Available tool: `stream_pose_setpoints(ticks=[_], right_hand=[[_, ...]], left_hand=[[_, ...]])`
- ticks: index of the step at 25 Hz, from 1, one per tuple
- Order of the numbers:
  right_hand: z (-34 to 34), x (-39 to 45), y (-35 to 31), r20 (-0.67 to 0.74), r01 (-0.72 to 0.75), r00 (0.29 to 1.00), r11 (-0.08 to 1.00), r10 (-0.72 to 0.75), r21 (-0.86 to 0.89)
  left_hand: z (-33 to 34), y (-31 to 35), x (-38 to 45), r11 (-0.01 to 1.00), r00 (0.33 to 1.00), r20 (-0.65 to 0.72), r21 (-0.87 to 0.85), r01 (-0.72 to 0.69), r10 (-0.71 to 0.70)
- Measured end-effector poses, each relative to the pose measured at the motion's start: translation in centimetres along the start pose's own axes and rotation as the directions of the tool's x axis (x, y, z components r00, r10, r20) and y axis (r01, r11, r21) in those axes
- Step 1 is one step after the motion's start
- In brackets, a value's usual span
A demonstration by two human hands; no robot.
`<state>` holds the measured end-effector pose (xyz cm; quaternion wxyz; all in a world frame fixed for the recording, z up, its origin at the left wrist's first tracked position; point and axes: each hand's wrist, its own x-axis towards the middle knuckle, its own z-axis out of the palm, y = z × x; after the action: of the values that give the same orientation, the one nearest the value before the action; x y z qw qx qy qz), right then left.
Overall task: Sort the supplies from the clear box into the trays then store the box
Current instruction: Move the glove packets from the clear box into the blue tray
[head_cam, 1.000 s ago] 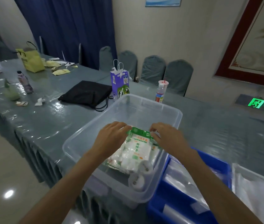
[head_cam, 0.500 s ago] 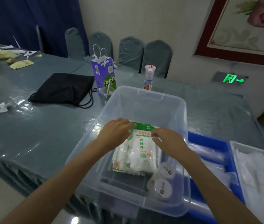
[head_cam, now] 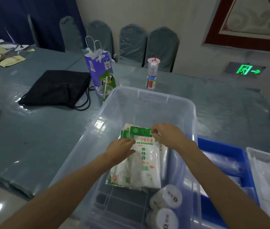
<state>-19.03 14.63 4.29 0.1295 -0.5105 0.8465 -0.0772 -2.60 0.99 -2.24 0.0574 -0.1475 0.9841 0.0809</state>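
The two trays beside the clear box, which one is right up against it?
The blue tray sits directly against the clear box; the white tray lies beyond it, further right.

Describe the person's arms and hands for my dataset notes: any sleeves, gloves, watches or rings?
Both forearms are bare up to the picture's edge: no sleeves in view. The left hand and the right hand wear no gloves. No watch, bracelet or band shows at either wrist, and no ring shows on the fingers that can be seen. Some fingers are partly hidden, so a ring there cannot be ruled out.
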Motion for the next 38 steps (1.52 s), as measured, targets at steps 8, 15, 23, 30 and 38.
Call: stream_pose_setpoints(ticks=[8,15,23,30,38], right_hand=[[1.2,1.2,0.4,-0.003,0.064,0.998,0.994,-0.064,0.087],[0.9,1.2,0.6,-0.021,0.062,0.998,0.985,-0.059,0.161],[0.6,0.6,0.1,-0.002,0.045,0.999,0.986,-0.046,0.16],[1.3,-0.3,-0.4,0.054,0.035,0.998,0.988,-0.044,0.153],[3.0,1.4,-1.7,0.285,0.023,0.958,1.0,-0.025,0.01]], left_hand=[[3.6,-0.3,0.1,0.785,0.922,0.204,-0.484,0.387,-0.329],[4.7,1.3,0.4,0.42,0.875,0.323,-0.781,0.462,-0.361],[-0.8,1.7,1.4,0.38,0.925,0.202,-0.867,0.322,-0.321],[-8.8,-0.3,-0.2,0.873,0.945,-0.116,-0.432,0.229,-0.305],[-10.7,-2.5,-1.5,0.979,0.936,-0.301,-0.142,0.146,-0.183]])
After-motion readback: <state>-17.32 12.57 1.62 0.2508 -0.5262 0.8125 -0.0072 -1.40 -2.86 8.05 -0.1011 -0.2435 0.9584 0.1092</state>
